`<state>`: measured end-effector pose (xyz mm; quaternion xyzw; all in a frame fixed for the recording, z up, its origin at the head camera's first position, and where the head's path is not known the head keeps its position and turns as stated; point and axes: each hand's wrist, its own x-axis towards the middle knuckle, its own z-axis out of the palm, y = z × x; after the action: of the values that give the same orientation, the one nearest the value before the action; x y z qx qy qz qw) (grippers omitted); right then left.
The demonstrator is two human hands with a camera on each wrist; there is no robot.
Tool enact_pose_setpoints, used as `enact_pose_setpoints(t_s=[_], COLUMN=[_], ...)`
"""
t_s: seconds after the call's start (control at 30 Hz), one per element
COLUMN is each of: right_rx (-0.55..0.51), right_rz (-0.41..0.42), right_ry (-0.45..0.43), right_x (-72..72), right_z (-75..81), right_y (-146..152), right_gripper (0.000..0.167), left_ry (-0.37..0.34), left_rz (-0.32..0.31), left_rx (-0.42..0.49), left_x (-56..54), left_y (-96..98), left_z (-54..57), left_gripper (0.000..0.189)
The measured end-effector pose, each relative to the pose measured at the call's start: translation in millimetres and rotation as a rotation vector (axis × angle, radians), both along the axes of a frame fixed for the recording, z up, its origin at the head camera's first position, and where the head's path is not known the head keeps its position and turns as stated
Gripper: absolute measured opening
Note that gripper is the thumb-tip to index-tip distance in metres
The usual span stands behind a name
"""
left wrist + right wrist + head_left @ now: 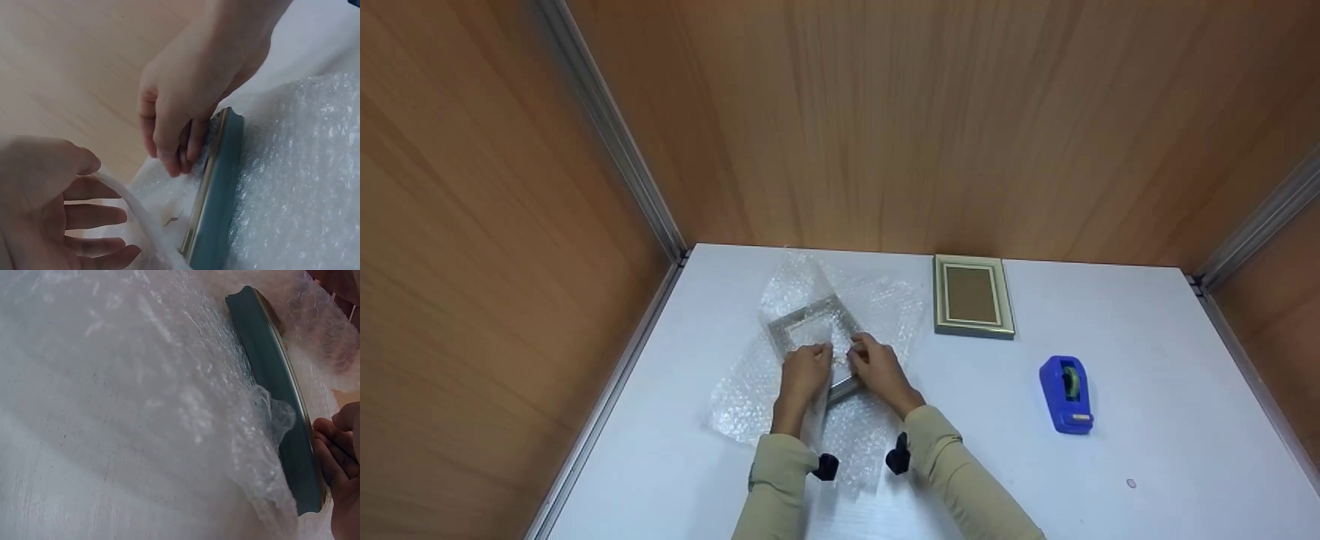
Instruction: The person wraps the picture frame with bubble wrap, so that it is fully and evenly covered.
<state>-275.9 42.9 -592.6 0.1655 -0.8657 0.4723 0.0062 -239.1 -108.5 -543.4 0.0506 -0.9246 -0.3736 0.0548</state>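
A picture frame [846, 319] lies at an angle on a sheet of bubble wrap [742, 397]. My left hand [806, 371] pinches an edge of the wrap between thumb and forefinger, lifting it over the frame; its other fingers spread apart in the left wrist view. My right hand [881, 371] is at the frame's right side, fingertips bent down at its inner border. Whether those fingertips grip anything, I cannot tell. In the right wrist view the frame's blue-green side [275, 394] shows, with clear wrap [191, 410] lying against it.
A second, gold-edged picture frame [971, 294] with a brown middle lies at the back, right of the wrap. Farther right stands a blue tape dispenser [1066, 395]. A small ring-like bit [1131, 484] lies near the front right. Wooden panels [885, 127] border the white table [1147, 360].
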Motion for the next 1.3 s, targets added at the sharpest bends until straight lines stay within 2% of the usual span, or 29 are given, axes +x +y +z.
enact_pose_setpoints(t_s=[0.13,0.33,0.43,0.53,0.7,0.9,0.97,1.1,1.3], right_rx=[-0.001,-0.01,-0.012,0.005,0.014,-0.051,-0.084,-0.163,-0.228], right_rz=[0.006,0.014,0.012,0.001,-0.002,-0.01,-0.014,-0.033,-0.067], right_ry=[-0.002,-0.002,0.001,0.025,0.052,0.036,0.029,0.002,0.019], right_x=[-0.3,-0.8,-0.5,-0.3,-0.1,-0.2,0.2,0.8,0.6], right_z=[-0.8,-1.1,-1.0,-1.2,-1.5,0.4,1.2,1.9,1.3], right_y=[-0.2,0.5,0.5,0.3,1.1,4.4,6.0,11.7,24.2], right_gripper=[0.032,0.031,0.031,0.03,0.029,0.027,0.026,0.023,0.02], left_ry=[0.029,0.067,0.069,0.033,-0.049,-0.062,-0.058,-0.064,-0.086], left_rz=[-0.004,0.011,0.018,0.019,-0.039,-0.152,-0.174,-0.199,-0.209], left_rx=[-0.068,-0.111,-0.123,-0.122,-0.189,-0.426,-0.477,-0.518,-0.535], left_x=[-2.8,-5.8,-5.7,-5.0,-2.1,2.2,3.4,4.0,3.7], left_y=[4.2,7.0,8.1,9.0,8.8,5.0,3.1,0.1,-0.5], left_z=[-4.4,-9.3,-10.8,-11.3,-10.2,-6.6,-6.3,-6.6,-6.6], left_gripper=[0.031,0.025,0.025,0.03,0.027,0.023,0.023,0.024,0.027])
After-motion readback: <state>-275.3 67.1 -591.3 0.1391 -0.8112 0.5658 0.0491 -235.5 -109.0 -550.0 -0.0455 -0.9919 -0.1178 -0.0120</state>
